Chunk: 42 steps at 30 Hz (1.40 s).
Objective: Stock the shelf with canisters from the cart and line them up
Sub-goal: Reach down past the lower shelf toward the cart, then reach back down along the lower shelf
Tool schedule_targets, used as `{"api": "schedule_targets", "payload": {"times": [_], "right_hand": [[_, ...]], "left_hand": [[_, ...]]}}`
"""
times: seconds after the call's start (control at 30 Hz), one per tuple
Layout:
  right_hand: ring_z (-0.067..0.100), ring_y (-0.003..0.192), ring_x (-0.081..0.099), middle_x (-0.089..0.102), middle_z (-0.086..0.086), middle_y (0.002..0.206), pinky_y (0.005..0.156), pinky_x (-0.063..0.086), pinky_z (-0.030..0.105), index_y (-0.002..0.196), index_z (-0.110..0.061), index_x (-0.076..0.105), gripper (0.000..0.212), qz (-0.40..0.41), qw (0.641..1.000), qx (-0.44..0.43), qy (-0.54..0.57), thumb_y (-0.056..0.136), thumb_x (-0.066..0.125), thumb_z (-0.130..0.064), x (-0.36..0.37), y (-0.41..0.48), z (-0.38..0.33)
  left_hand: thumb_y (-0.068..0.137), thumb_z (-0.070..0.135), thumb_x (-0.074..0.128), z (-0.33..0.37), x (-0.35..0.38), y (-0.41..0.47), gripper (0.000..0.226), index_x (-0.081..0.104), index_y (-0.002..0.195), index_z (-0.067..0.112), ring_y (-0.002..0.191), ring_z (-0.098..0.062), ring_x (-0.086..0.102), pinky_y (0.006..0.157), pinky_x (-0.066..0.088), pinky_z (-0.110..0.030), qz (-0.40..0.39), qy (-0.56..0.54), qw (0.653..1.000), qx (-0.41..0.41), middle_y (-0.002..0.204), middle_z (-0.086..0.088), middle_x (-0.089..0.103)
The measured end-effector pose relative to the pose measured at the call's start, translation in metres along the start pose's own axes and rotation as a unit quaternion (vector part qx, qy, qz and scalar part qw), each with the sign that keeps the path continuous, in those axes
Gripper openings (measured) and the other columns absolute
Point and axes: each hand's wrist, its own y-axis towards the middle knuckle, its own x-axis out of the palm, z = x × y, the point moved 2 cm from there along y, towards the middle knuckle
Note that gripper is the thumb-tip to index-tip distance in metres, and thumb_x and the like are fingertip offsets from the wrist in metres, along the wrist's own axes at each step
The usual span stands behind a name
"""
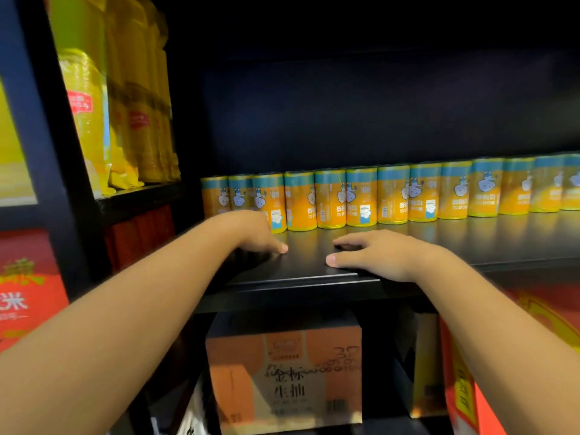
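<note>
Canisters (pixel 361 199) line the far shelf (pixel 314 271); left grip (pixel 254 233), right grip (pixel 373 254) rest flat, empty: nudge fronts gently flush

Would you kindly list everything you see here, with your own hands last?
canisters: about thirteen in one row, orange with teal tops, set back on the shelf, running out of view at right
shelf: one, black, centre
packets: several, yellow, upper left compartment
carton: one, orange and white, below the shelf
red boxes: two, lower left and lower right
left hand: palm down before the leftmost canisters
right hand: flat on the shelf near its front edge
</note>
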Motion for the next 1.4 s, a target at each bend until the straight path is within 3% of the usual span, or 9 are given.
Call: {"api": "schedule_targets", "payload": {"times": [0.17,0.23,0.33,0.5,0.73,0.9,1.07,1.27,1.4], "right_hand": [[0.013,0.103,0.061,0.069,-0.006,0.116,0.089,0.054,0.034,0.129,-0.029,0.065,0.051,0.150,0.986,-0.065,-0.015,0.095,0.050,-0.064,-0.003,-0.018,-0.011],[0.012,0.100,0.060,0.070,-0.009,0.107,0.084,0.053,0.034,0.119,-0.027,0.070,0.037,0.244,0.964,-0.105,-0.026,0.101,0.048,-0.051,-0.002,-0.032,-0.014],[0.013,0.107,0.052,0.067,-0.016,0.106,0.095,0.043,0.041,0.112,-0.026,0.071,0.034,0.361,0.916,-0.174,-0.027,0.099,0.046,-0.044,0.016,-0.062,-0.009],[0.027,0.103,0.060,0.069,0.001,0.107,0.085,0.044,0.044,0.103,-0.012,0.074,0.020,0.460,0.844,-0.273,-0.040,0.090,0.062,-0.022,0.091,-0.118,0.013],[0.025,0.113,0.056,0.058,0.001,0.119,0.085,0.050,0.046,0.119,-0.018,0.066,0.033,0.240,0.956,-0.167,-0.011,0.091,0.057,-0.031,0.221,-0.160,0.082],[0.024,0.121,0.052,0.052,-0.002,0.131,0.097,0.050,0.044,0.127,-0.027,0.060,0.046,0.057,0.996,-0.068,0.009,0.085,0.050,-0.043,0.296,-0.197,0.117],[0.026,0.127,0.050,0.049,-0.002,0.139,0.103,0.046,0.044,0.134,-0.028,0.057,0.052,-0.065,0.996,-0.032,0.044,0.084,0.053,-0.042,0.350,-0.227,0.128],[0.020,0.136,0.039,0.040,-0.006,0.148,0.109,0.037,0.039,0.143,-0.029,0.050,0.061,-0.221,0.968,-0.076,0.092,0.088,0.046,-0.053,0.396,-0.252,0.111],[0.024,0.141,0.035,0.036,-0.003,0.156,0.111,0.036,0.041,0.148,-0.026,0.046,0.072,-0.300,0.939,-0.143,0.090,0.087,0.036,-0.062,0.419,-0.260,0.087]], "left_hand": [[0.080,0.086,0.045,-0.002,0.028,-0.062,0.072,0.063,0.125,0.033,0.112,-0.020,0.062,0.097,0.052,-0.042,0.116,-0.035,0.992,0.044,0.125,0.005,0.066],[0.083,0.082,0.046,-0.005,0.036,-0.085,0.070,0.058,0.132,0.034,0.117,-0.018,0.060,0.097,0.052,-0.043,0.202,-0.070,0.974,0.071,0.129,0.008,0.065],[0.091,0.067,0.047,-0.008,0.050,-0.121,0.058,0.059,0.132,0.030,0.120,-0.017,0.057,0.097,0.051,-0.047,0.348,-0.091,0.924,0.128,0.127,0.010,0.065],[0.091,0.036,0.056,-0.008,0.119,-0.160,0.038,0.069,0.119,0.014,0.107,-0.028,0.062,0.088,0.049,-0.047,0.496,-0.133,0.833,0.205,0.115,-0.001,0.069],[0.092,0.039,0.053,0.012,0.277,-0.182,0.045,0.066,0.128,0.015,0.112,-0.027,0.060,0.090,0.050,-0.044,0.326,-0.144,0.921,0.156,0.125,-0.002,0.065],[0.088,0.050,0.047,0.017,0.371,-0.212,0.059,0.062,0.135,0.018,0.116,-0.027,0.060,0.092,0.053,-0.045,0.155,-0.150,0.974,0.066,0.133,-0.004,0.062],[0.087,0.050,0.048,0.010,0.433,-0.257,0.057,0.063,0.130,0.015,0.104,-0.035,0.065,0.080,0.056,-0.045,0.059,-0.127,0.990,0.016,0.129,-0.009,0.064],[0.086,0.052,0.048,0.007,0.468,-0.322,0.058,0.065,0.127,0.014,0.101,-0.037,0.066,0.077,0.056,-0.043,-0.011,-0.126,0.988,-0.092,0.124,-0.010,0.066],[0.088,0.057,0.043,0.001,0.469,-0.366,0.062,0.063,0.132,0.018,0.113,-0.036,0.062,0.090,0.053,-0.045,-0.047,-0.128,0.973,-0.186,0.130,-0.008,0.063]]}}
